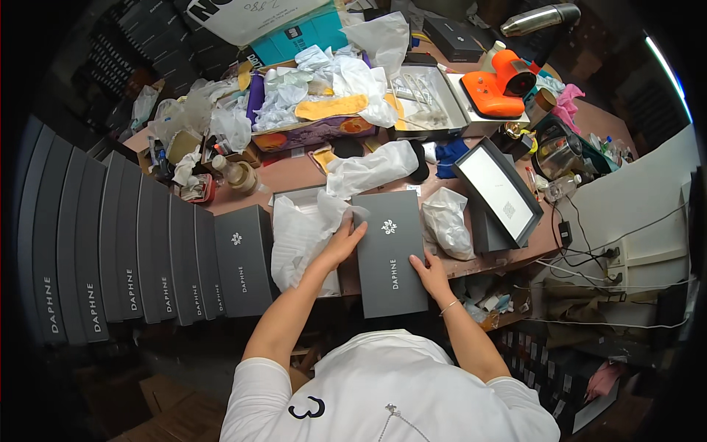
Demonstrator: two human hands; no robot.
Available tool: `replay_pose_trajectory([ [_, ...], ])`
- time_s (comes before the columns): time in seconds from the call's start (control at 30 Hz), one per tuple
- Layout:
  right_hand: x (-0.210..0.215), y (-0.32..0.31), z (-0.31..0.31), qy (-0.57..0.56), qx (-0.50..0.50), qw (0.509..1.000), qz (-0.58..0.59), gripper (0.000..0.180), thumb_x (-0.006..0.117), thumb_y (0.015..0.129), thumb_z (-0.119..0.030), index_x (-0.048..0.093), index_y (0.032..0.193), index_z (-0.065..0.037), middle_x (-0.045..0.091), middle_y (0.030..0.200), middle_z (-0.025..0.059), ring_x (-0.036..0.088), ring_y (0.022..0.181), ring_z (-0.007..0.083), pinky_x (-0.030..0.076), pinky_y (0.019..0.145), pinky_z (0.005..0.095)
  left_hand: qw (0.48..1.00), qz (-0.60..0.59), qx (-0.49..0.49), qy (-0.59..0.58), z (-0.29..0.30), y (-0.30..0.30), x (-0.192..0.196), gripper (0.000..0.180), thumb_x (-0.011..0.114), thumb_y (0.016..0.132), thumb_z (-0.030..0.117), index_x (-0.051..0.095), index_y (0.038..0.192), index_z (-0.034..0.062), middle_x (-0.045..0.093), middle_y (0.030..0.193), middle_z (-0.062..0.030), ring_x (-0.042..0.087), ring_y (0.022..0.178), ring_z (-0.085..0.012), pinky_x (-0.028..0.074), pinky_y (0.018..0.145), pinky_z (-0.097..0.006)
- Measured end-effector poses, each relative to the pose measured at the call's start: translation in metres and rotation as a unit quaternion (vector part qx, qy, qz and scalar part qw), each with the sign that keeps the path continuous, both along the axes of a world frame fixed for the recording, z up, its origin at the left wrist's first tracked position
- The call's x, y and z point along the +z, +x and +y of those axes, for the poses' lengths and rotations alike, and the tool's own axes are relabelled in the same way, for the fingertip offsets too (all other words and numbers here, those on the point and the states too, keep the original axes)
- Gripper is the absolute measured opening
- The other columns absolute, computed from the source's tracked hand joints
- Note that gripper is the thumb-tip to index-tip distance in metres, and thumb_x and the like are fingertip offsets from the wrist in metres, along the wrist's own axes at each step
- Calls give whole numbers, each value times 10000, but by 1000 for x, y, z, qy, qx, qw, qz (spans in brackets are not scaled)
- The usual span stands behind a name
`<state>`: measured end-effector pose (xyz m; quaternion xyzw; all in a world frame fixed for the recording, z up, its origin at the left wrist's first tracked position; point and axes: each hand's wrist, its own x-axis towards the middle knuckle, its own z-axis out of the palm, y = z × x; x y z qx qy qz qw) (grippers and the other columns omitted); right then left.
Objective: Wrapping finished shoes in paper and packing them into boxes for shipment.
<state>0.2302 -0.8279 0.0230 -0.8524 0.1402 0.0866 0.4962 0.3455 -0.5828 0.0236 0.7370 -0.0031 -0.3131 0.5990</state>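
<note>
A dark grey shoebox (391,258) with a white flower print is held upright in front of me; I cannot tell whether it is a whole box or only a lid. My left hand (345,241) grips its left edge, its fingertips partly hidden by white tissue paper (300,239). On the right edge, my right hand (431,274) is closed with the thumb on the front face. Left of the held box lies an open box (329,286) with the tissue spread over it. A white wrapped bundle (448,223) lies just to the right.
Grey shoeboxes (151,247) stand in a row along the left. Farther back, a patterned carton (317,132) overflows with crumpled paper beside an orange device (497,88). At the right are an open grey box (499,193), a plastic bottle (563,188) and hanging cables (574,254).
</note>
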Motion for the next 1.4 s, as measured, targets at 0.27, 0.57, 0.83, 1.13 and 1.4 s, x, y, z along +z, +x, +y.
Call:
replay_pose_trajectory([
  [0.27, -68, 7, -10, 153, -23, 988, 28, 536, 600, 902, -408, 553, 1242, 4, 524, 1242, 222, 490, 1153, 281, 388, 968, 363, 962, 81, 254, 51, -47, -26, -55, 712, 395, 946, 571, 518, 1260, -56, 561, 1242, -245, 545, 1149, -352, 437, 952, -410],
  [0.57, 94, -58, -91, 328, -50, 937, -111, 880, 655, 770, -272, 206, 1481, -14, 413, 1383, 136, 431, 1254, 256, 350, 1049, 362, 971, -120, 111, -174, -103, -98, 117, 784, 648, 883, 428, 311, 1437, -13, 465, 1354, -163, 454, 1251, -237, 374, 1040, -357],
  [0.83, 176, -20, 14, 551, 58, 824, -117, 575, 628, 863, -339, 422, 1314, -48, 559, 1148, 85, 603, 1016, 214, 535, 843, 329, 925, -337, 118, -129, 33, -158, 225, 909, 681, 793, 481, 280, 1468, 21, 265, 1509, -204, 256, 1406, -310, 210, 1131, -401],
  [1.13, 77, 22, 300, 506, 120, 854, -10, 756, 540, 943, -295, 121, 1475, 41, 250, 1492, 234, 283, 1367, 297, 243, 1116, 342, 879, -83, 451, -129, 264, -185, 108, 519, 582, 917, 295, 479, 1311, -26, 587, 1199, -84, 546, 1098, -160, 415, 948, -285],
  [1.4, 20, -3, 318, 170, 198, 959, -109, 726, 506, 953, -357, 187, 1454, 61, 261, 1477, 290, 258, 1386, 390, 219, 1138, 401, 667, 70, 683, -289, 243, -228, 8, 540, 385, 986, 464, 426, 1366, 83, 456, 1380, -99, 443, 1244, -264, 349, 1041, -438],
])
